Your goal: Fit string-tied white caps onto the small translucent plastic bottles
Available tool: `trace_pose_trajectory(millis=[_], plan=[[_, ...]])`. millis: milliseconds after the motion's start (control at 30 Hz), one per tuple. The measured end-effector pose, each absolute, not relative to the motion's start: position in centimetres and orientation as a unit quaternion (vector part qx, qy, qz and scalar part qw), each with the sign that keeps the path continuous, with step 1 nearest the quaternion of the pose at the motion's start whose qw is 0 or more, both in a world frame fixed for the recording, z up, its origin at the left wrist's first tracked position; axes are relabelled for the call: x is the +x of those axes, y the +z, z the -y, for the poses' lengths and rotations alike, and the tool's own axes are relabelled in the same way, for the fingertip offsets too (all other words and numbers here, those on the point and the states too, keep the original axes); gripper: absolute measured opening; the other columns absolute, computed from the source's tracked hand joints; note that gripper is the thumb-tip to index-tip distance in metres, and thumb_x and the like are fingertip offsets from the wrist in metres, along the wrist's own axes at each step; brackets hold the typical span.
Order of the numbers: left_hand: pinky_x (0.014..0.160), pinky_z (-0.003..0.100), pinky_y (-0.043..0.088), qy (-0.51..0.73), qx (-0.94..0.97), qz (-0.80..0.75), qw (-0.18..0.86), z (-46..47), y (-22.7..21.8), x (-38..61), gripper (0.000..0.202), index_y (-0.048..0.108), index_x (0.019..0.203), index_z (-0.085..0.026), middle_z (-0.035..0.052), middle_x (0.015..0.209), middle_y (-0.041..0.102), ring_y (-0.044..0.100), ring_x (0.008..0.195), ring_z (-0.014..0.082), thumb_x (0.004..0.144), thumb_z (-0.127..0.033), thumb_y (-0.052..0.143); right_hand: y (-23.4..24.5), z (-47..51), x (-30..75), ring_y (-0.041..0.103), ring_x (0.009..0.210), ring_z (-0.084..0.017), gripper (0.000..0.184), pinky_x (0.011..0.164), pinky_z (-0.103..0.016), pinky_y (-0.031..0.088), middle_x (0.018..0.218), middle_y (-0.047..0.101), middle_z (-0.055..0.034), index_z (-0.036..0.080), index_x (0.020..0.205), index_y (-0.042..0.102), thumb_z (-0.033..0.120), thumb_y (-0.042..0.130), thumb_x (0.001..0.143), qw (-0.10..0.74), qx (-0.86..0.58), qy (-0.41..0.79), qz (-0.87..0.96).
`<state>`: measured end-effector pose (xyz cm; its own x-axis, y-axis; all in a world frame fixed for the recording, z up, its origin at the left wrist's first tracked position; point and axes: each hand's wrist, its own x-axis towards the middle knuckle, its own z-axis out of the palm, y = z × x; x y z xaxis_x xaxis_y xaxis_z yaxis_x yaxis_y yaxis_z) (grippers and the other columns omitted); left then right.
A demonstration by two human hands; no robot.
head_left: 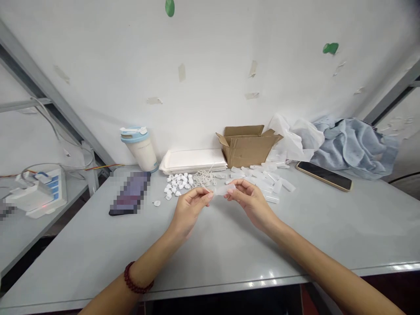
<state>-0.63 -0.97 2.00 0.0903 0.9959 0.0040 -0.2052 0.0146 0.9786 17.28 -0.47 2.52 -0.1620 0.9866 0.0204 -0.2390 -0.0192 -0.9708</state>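
My right hand (252,204) pinches a small translucent plastic tube (222,190), held sideways above the table. At the tube's left end, the closed fingertips of my left hand (190,209) grip a thin white strand (206,189); whether its tip is inside the tube I cannot tell. Behind my left hand lie a pile of small white caps (177,181) and a tangle of thin pale strands (202,178). One cap (157,203) sits apart on the left. More translucent tubes (277,186) are scattered behind my right hand.
Along the wall stand a lidded cup (141,151), a white flat stack (195,159), an open cardboard box (247,151), a white plastic bag (292,135) and a blue cloth (354,144). Phones lie left (130,193) and right (324,175) on the grey table (229,253).
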Motion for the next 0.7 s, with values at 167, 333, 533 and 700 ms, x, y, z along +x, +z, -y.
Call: trace_pose_trajectory(millis=[167, 333, 533, 700], plan=[[0.075, 0.026, 0.041, 0.505, 0.488, -0.428, 0.569, 1.0, 1.8, -0.8, 0.016, 0.066, 0.071, -0.016, 0.0015, 0.082, 0.060, 0.051, 0.076, 0.0128, 0.073, -0.032, 0.072, 2.5, 0.6, 17.2, 0.065, 0.079, -0.016, 0.026, 0.083, -0.033, 0.047, 0.077, 0.068, -0.0009, 0.020, 0.084, 0.057, 0.031, 0.075, 0.069, 0.513, -0.374, 0.617, 0.465], [0.076, 0.027, 0.042, 0.517, 0.489, -0.427, 0.558, 0.8, 1.8, -0.8, 0.018, 0.066, 0.070, -0.016, 0.0014, 0.077, 0.061, 0.054, 0.078, 0.0139, 0.074, -0.033, 0.071, 2.0, 0.9, 17.1, 0.067, 0.083, -0.017, 0.026, 0.080, -0.032, 0.047, 0.084, 0.068, -0.0011, 0.020, 0.083, 0.056, 0.031, 0.076, 0.069, 0.491, -0.380, 0.607, 0.495], [0.075, 0.027, 0.044, 0.523, 0.493, -0.435, 0.543, 0.7, 2.0, -0.9, 0.019, 0.068, 0.079, -0.017, -0.0001, 0.071, 0.063, 0.055, 0.072, 0.0131, 0.074, -0.034, 0.072, 1.7, 1.3, 16.7, 0.062, 0.077, -0.014, 0.027, 0.070, -0.028, 0.047, 0.084, 0.060, -0.0001, 0.019, 0.070, 0.054, 0.033, 0.076, 0.068, 0.468, -0.380, 0.579, 0.549], [0.070, 0.027, 0.046, 0.493, 0.550, -0.465, 0.487, 0.8, 2.4, -1.0, 0.020, 0.070, 0.078, -0.018, 0.0012, 0.076, 0.066, 0.057, 0.069, 0.0139, 0.073, -0.036, 0.071, 1.2, 1.4, 16.4, 0.060, 0.076, -0.015, 0.023, 0.074, -0.032, 0.050, 0.078, 0.059, -0.0009, 0.019, 0.073, 0.055, 0.035, 0.072, 0.072, 0.467, -0.393, 0.502, 0.613]])
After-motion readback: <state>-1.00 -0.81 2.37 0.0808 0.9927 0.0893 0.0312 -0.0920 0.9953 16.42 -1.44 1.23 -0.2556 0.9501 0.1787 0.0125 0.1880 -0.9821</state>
